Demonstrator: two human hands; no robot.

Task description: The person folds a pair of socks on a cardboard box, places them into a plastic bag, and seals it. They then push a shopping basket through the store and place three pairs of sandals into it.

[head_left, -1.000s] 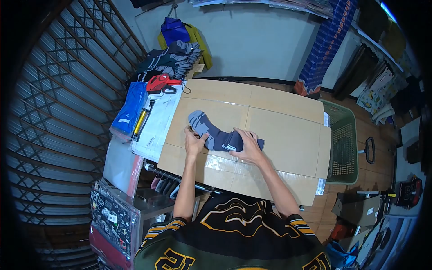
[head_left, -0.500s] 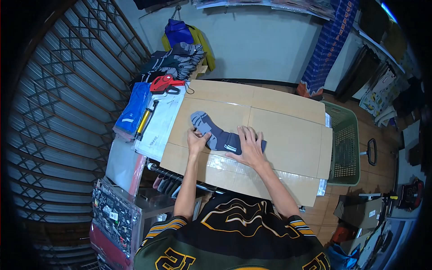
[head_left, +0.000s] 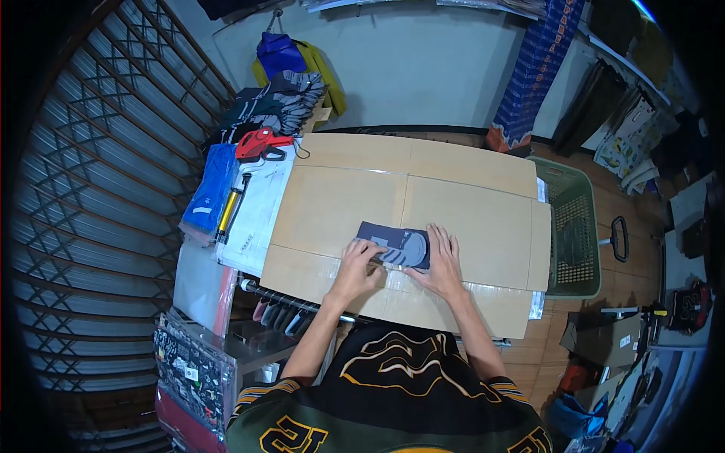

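A dark grey sock (head_left: 393, 235) with lighter grey patches lies folded over on the cardboard sheet (head_left: 476, 204), its toe part on top toward the right. My left hand (head_left: 356, 268) has its curled fingers on the sock's left end, thumb at the lower edge. Along the right end rests my right hand (head_left: 442, 260), fingers stretched out and thumb apart, touching the fold. The sock's underside is hidden.
Left of the cardboard are a red tagging gun (head_left: 260, 143), a yellow pump-like tube (head_left: 230, 211) and a blue plastic-wrapped pack (head_left: 211, 185). Piled socks (head_left: 291, 102) stand behind them. A green basket (head_left: 578, 226) is at the right.
The sock was stretched out with its toe at the upper left; now it is folded over, toe toward the right. Both hands have moved right, and the view has shifted slightly.
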